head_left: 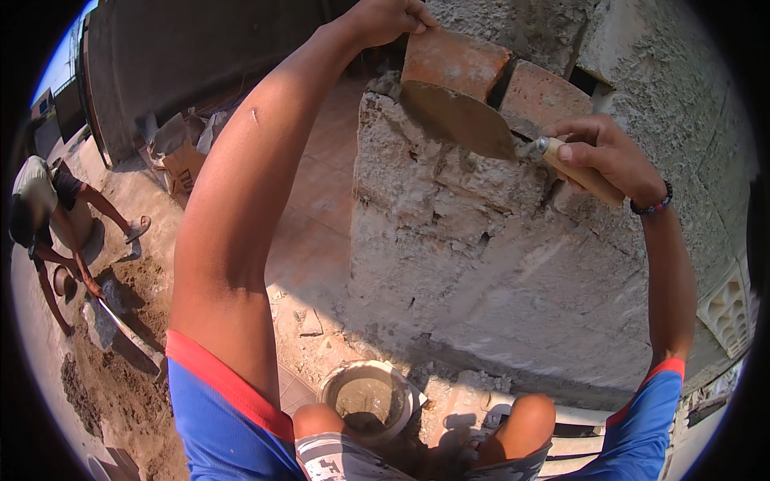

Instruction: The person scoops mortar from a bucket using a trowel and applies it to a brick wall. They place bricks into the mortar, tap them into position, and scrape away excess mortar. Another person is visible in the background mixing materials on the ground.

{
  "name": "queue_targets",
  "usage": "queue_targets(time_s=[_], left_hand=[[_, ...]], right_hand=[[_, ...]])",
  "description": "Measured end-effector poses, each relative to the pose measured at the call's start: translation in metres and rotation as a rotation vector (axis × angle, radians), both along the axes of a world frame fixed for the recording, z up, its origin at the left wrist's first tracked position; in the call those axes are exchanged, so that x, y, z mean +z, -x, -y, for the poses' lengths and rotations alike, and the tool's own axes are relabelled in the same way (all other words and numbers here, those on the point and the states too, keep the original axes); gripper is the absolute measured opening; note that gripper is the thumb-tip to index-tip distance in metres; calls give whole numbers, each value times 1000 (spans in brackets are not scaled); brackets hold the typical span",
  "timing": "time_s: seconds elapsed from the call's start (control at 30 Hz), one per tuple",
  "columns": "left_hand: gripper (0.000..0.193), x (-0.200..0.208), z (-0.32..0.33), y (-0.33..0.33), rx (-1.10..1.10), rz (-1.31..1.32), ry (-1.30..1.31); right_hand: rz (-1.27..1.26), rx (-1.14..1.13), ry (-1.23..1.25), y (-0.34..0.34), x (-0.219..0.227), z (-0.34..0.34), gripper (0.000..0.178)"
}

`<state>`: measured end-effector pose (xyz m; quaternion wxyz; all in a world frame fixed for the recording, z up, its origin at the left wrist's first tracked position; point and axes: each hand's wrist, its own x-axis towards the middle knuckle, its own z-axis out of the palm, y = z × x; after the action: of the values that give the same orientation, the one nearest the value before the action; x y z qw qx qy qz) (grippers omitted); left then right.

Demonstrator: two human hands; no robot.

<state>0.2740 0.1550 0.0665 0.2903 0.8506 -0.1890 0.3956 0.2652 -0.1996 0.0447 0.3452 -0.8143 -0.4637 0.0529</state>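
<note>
Blue sleeves (224,425), red cuffs (228,383); dark beaded bracelet (656,206); patterned shorts (341,458)

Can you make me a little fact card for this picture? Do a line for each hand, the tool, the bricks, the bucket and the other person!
Left hand: fingers at the left brick's upper left corner
Right hand: gripping a trowel by its wooden handle
Trowel blade: along the left brick's near edge; touching or not, I can't tell
Bricks: left brick and right brick, side by side, gap between
Bucket: below, near the left knee, wet grey mix inside
Other person: far left, bending over, holding a long-handled tool
</note>
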Motion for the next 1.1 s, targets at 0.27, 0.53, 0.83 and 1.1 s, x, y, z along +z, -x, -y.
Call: queue_targets(time_s=[0.27,0.53,0.83,1.1], left_hand=[[15,-1,3,4,133,-36,8],[16,-5,10,10,77,-70,75],[18,-8,-5,-13,120,169,-129],[19,-3,19,7,194,-59,22]], right_hand=[[390,-192,-63,24,12,14,47],[440,21,173,33,-83,-42,35],[473,-184,60,25,-72,-46,34],[717,-250,101,34,-41,-10,31]])
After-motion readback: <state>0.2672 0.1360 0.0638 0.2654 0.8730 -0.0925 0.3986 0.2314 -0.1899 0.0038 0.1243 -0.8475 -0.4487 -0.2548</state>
